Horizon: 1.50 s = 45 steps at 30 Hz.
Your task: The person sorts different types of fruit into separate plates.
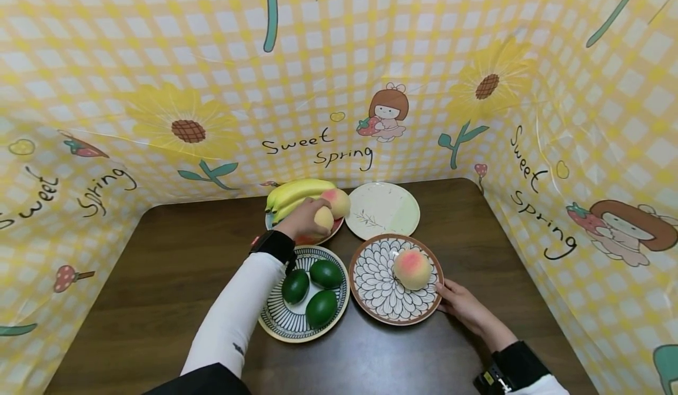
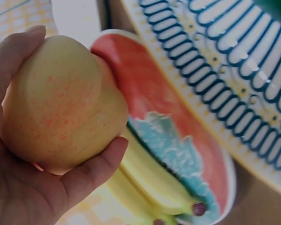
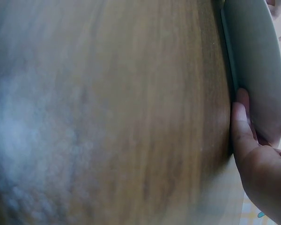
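Observation:
My left hand grips a pale peach with faint red speckles, its fingers and thumb curled round the fruit in the left wrist view. It is over a red and teal plate that bears yellow bananas and another peach. At the right, my right hand pinches the brown rim of a petal-patterned plate, thumb on top. Its fingers reach under the plate's edge in the right wrist view. One pink-topped peach sits on that plate.
Nearer the body, a blue-striped plate with three green avocado-like fruits stands under the left forearm. A pale plate with a leaf sprig is at the back. A yellow checked cloth hangs round the brown table.

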Each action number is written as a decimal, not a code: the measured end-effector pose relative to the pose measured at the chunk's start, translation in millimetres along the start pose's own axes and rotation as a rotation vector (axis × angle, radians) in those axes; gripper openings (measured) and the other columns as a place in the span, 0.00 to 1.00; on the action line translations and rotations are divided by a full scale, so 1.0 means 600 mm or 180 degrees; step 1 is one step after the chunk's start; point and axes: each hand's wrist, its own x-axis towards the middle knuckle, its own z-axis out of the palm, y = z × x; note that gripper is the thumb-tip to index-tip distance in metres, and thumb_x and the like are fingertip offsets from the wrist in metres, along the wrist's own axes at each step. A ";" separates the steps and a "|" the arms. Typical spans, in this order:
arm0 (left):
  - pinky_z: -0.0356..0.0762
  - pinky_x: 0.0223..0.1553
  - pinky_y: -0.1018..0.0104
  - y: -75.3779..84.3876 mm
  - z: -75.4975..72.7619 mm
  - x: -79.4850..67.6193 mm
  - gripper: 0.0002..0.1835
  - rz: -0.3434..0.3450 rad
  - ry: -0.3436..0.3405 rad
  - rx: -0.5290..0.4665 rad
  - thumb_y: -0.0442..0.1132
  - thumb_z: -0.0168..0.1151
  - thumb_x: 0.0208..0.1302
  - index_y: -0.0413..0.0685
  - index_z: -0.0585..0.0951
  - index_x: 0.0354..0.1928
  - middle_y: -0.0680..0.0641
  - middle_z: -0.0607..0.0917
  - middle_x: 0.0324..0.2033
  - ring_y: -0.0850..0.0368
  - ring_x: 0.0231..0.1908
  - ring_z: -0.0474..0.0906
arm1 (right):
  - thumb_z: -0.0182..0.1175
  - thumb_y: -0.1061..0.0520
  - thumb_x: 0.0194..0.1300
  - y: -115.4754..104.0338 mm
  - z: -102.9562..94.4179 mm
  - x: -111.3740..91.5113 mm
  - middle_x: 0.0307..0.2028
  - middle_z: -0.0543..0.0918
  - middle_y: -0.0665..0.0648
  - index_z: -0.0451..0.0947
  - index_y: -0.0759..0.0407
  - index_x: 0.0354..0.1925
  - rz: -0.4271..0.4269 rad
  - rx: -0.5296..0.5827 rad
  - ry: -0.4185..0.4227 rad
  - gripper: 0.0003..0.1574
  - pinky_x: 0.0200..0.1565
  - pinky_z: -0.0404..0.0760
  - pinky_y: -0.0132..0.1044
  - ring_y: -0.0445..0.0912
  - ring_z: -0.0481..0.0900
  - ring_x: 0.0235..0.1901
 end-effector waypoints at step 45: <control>0.78 0.51 0.63 0.243 0.216 -0.126 0.34 0.0810 -0.0094 0.0087 0.45 0.81 0.50 0.57 0.78 0.60 0.43 0.77 0.59 0.47 0.56 0.74 | 0.36 0.54 0.85 -0.006 0.007 0.001 0.71 0.59 0.84 0.42 0.83 0.75 0.0180 -0.0043 0.0227 0.38 0.56 0.81 0.32 0.49 0.78 0.61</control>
